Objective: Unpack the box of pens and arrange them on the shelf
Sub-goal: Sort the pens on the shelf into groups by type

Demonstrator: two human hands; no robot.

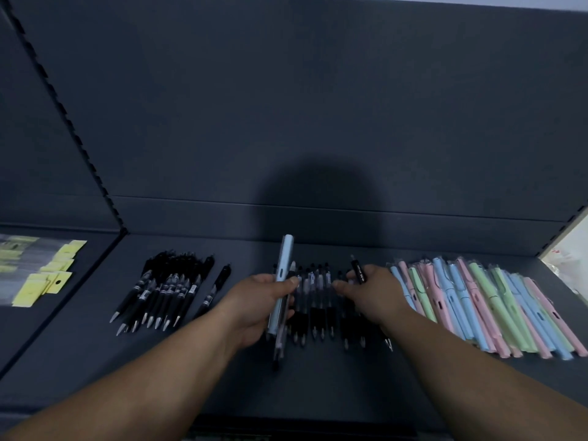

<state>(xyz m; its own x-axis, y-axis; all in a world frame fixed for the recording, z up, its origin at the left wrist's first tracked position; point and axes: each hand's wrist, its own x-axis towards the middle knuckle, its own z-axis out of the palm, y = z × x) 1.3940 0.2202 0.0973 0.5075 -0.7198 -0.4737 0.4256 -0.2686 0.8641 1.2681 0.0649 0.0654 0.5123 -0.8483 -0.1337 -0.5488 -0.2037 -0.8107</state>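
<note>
On the dark shelf [318,386] my left hand [257,305] grips a pale blue pen [283,265] together with a clear-barrelled dark pen [279,340], both pointing away from me. My right hand [370,292] holds a black pen [358,272] between its fingers, above a row of clear pens with black grips [318,300] that lies between the two hands. A heap of black pens [162,291] lies to the left, with one black pen [212,292] apart beside it. Pastel pens [483,308] in blue, pink and green wrappers fan out on the right.
Yellow-tagged packets [41,280] lie on the neighbouring shelf section at the left, past a slotted upright [63,119]. The shelf's back wall [318,122] rises behind the pens. A white object [569,249] shows at the right edge. Bare shelf lies in front of the pens.
</note>
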